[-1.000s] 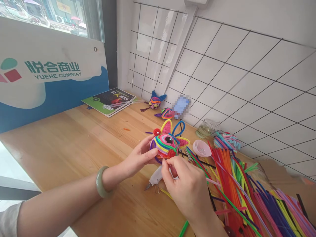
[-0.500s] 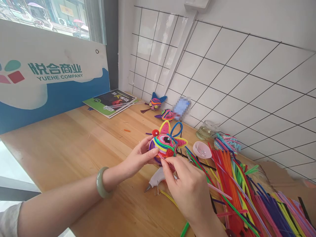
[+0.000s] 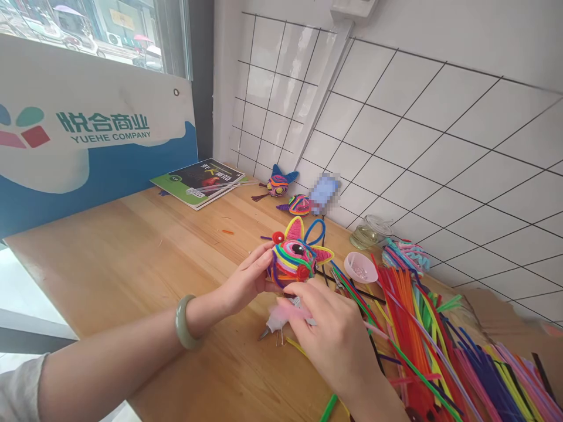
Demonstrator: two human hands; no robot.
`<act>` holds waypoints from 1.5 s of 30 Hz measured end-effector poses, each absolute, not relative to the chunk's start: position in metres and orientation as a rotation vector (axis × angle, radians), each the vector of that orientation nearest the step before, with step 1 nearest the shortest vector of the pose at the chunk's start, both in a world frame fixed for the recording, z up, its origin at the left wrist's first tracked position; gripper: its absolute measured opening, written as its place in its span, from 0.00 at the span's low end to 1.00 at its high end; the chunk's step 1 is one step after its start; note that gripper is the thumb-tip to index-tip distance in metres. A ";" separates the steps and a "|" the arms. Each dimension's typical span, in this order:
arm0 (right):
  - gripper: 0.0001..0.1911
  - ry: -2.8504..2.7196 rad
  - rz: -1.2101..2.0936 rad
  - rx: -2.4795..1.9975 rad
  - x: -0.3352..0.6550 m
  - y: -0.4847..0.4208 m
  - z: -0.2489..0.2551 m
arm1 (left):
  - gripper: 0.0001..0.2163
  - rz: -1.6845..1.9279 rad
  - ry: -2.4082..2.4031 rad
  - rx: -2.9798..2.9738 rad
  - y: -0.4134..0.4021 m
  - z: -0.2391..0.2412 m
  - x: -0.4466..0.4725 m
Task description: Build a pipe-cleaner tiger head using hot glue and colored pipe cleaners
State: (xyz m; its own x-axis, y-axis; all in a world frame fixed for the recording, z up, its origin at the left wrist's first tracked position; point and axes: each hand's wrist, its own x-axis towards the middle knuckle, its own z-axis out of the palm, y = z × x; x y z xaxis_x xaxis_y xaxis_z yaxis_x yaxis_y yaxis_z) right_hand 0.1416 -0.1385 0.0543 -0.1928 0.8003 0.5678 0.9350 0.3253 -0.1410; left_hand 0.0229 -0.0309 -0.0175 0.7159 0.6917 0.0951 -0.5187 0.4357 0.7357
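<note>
A person's two bare hands worked over a wooden table (image 3: pixel 132 246), seen from above. The left hand (image 3: pixel 246 281), with a pale green bangle (image 3: pixel 183 322) on its wrist, was closed around the left side of a pipe-cleaner creature (image 3: pixel 295 258), holding it just above the table near the middle of the scene. The creature was a ball wound in many colours, with a black eye, red pompoms, a yellow-edged pink ear and a blue loop on top.

The right hand (image 3: pixel 334 334) sat just near of the creature, fingers curled toward its lower edge. It was blurred, so whether it gripped anything could not be told. A white glue gun (image 3: pixel 276 321) lay on the table partly under that hand.

To the right lay a large pile of loose pipe cleaners (image 3: pixel 440 351) in red, orange, green, blue and pink. A small pink bowl (image 3: pixel 360 268) stood just right of the creature, with a glass jar (image 3: pixel 368 231) beyond it by the tiled wall. Two smaller pipe-cleaner figures (image 3: pixel 277 183) rested at the far edge, and a booklet (image 3: pixel 197 180) lay far left.
</note>
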 end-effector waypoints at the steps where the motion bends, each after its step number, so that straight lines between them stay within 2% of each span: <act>1: 0.03 -2.046 -0.287 -1.518 0.142 -0.139 0.054 | 0.19 0.759 0.240 0.828 -0.031 -0.017 0.023; 5: 0.04 -1.996 -0.314 -1.519 0.143 -0.137 0.050 | 0.15 0.752 0.268 0.874 -0.033 -0.016 0.021; 13: 0.07 -2.031 -0.434 -1.526 0.145 -0.132 0.044 | 0.15 0.754 0.265 0.902 -0.036 -0.018 0.021; 22: 0.09 -2.003 -0.211 -1.545 0.144 -0.135 0.053 | 0.14 0.771 0.277 0.862 -0.034 -0.017 0.022; 32: 0.25 -2.202 -0.157 -1.765 0.152 -0.144 0.057 | 0.17 0.782 0.235 0.745 -0.016 -0.015 0.021; 36: 0.22 -2.189 -0.124 -1.864 0.156 -0.145 0.058 | 0.16 0.766 0.165 0.722 -0.011 -0.012 0.019; 42: 0.08 -2.103 0.019 -1.983 0.155 -0.145 0.061 | 0.17 0.804 0.200 0.780 -0.010 -0.014 0.017; 45: 0.09 -2.080 0.090 -2.019 0.154 -0.145 0.063 | 0.17 0.821 0.225 0.791 -0.009 -0.012 0.015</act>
